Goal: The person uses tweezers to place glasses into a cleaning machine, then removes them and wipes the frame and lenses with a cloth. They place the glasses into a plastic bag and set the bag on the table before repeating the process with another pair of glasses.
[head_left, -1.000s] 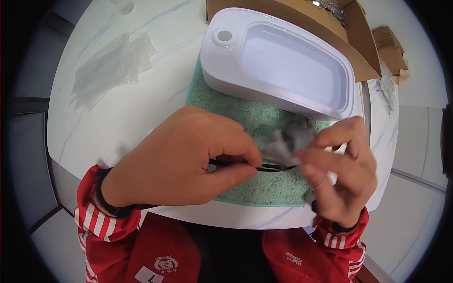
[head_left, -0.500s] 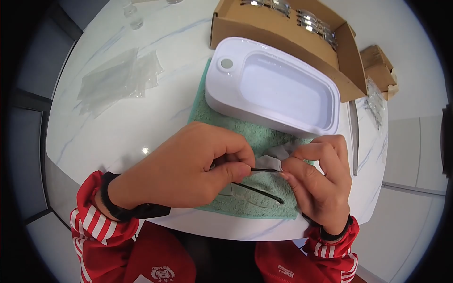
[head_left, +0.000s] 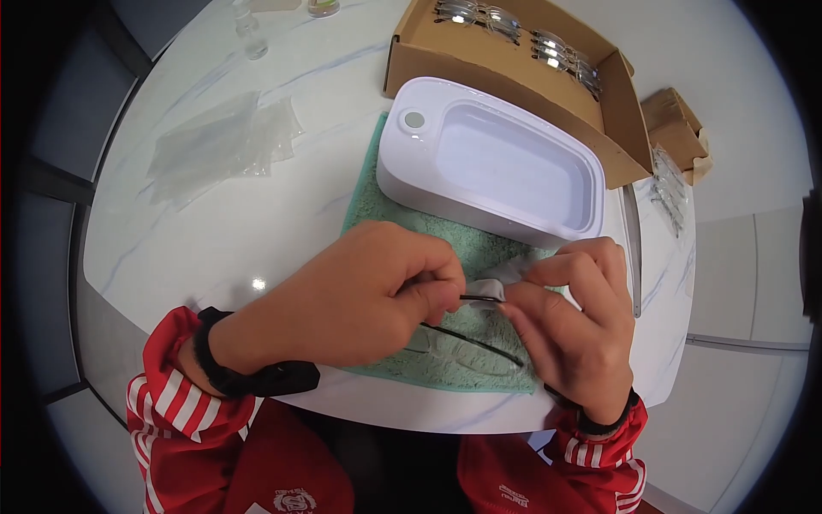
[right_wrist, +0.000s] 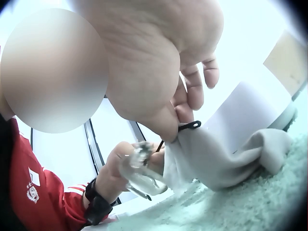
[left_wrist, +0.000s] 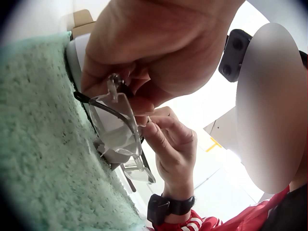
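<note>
My left hand [head_left: 360, 291] grips a pair of eyeglasses [left_wrist: 115, 127] with clear lenses and thin dark temples, thumb and index finger pinching one temple. The other temple [head_left: 479, 344] slants down to the right over the towel. My right hand [head_left: 582, 325] pinches a light grey cloth [right_wrist: 211, 159] folded around the end of the pinched temple. In the right wrist view the dark temple tip [right_wrist: 192, 125] pokes out of the cloth beside the thumb. Below the fingers, the loose part of the cloth hangs down to the green towel [head_left: 368, 201].
Behind the hands a white basin [head_left: 402, 171] stands on the towel. Farther back, a cardboard box [head_left: 505, 81] holds several eyeglasses [head_left: 479, 17]. Clear plastic bags [head_left: 205, 141] lie at the left, a small clear bottle [head_left: 253, 38] beyond them. More bagged items [head_left: 668, 193] lie at the right.
A second ago the cloth was blurred in motion; now it sits pinched on the temple's end. The head view has shifted, bringing the box of eyeglasses more into sight. Both hands keep their hold.
</note>
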`<state>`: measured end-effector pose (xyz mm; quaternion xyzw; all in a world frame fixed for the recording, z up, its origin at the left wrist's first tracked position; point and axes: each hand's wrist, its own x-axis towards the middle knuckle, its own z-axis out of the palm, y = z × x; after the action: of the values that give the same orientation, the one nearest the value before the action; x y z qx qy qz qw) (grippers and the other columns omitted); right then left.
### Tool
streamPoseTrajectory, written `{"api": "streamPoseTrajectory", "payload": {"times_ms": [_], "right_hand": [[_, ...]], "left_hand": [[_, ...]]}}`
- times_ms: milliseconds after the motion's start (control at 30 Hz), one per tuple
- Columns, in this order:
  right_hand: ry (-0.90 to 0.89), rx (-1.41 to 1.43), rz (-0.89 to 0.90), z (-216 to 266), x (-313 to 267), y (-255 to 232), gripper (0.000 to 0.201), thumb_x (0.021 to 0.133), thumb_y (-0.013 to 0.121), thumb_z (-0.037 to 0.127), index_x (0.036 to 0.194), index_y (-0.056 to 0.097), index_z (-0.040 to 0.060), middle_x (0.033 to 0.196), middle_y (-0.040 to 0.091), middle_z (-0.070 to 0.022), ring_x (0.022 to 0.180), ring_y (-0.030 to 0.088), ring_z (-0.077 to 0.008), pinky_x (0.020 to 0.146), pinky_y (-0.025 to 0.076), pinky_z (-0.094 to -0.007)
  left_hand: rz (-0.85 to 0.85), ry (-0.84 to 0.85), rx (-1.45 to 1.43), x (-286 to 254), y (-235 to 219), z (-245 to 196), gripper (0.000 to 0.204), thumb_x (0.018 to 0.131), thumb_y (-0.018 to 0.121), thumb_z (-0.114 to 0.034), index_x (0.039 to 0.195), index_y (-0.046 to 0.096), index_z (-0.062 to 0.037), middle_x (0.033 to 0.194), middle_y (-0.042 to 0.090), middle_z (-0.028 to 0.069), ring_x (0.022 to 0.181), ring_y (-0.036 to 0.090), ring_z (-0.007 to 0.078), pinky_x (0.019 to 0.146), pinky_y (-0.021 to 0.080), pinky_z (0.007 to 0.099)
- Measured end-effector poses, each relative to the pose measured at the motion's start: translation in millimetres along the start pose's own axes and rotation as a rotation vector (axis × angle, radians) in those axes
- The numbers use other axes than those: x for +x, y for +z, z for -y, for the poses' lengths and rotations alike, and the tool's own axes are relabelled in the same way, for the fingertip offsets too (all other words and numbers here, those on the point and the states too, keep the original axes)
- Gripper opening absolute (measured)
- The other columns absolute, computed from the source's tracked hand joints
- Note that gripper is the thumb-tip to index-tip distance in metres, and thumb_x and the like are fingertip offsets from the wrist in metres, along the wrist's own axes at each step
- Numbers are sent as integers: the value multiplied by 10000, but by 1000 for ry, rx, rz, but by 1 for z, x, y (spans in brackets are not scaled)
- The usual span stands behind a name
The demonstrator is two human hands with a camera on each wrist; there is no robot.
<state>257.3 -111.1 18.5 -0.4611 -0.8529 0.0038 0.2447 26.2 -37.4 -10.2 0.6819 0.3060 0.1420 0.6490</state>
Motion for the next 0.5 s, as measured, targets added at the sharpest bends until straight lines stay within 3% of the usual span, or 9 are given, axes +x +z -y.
{"api": "streamPoseTrajectory", "payload": {"times_ms": [100, 267, 500], "right_hand": [[35, 34, 12, -9, -7, -3, 236, 663, 822, 71, 868, 708, 53, 920, 619, -59, 815, 540, -267, 696, 403, -378], [297, 386, 0, -15, -12, -3, 115, 767, 762, -2, 848, 681, 12, 847, 628, -98, 775, 588, -262, 668, 464, -344], [394, 474, -3, -13, -14, -5, 85, 804, 747, -6, 848, 674, -5, 827, 634, -97, 740, 603, -214, 666, 467, -308]], "left_hand": [[15, -110, -72, 0, -2, -6, 115, 987, 588, -80, 910, 637, -11, 754, 614, -8, 674, 530, 65, 627, 444, 237], [-11, -86, -118, 1, -1, 1, 123, 1001, 586, -97, 930, 647, -16, 761, 612, -14, 659, 524, 51, 614, 442, 216], [-22, -58, 63, 0, -2, -13, 86, 945, 681, -81, 945, 700, 2, 758, 669, 19, 664, 601, 60, 593, 471, 224]]}}
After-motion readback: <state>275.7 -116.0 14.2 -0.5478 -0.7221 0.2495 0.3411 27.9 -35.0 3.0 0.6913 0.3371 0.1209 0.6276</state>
